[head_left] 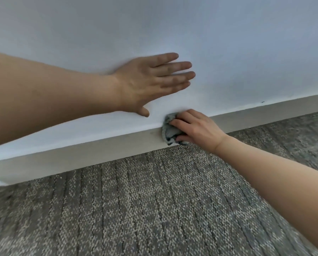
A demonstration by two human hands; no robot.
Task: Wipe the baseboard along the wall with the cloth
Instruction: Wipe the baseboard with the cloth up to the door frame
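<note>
A pale baseboard [84,156] runs along the foot of the white wall, rising from lower left to upper right. My right hand [195,128] grips a bunched grey-blue cloth [168,131] and holds it against the baseboard and its top edge near the middle of the view. The fingers curl over the cloth, and most of it is hidden under them. My left hand [150,82] lies flat on the wall [228,43] above and to the left of the cloth, fingers straight and spread, holding nothing.
Grey patterned carpet [154,209] covers the floor from the baseboard to the near edge of the view. A small dark speck [262,102] marks the wall just above the baseboard at the right.
</note>
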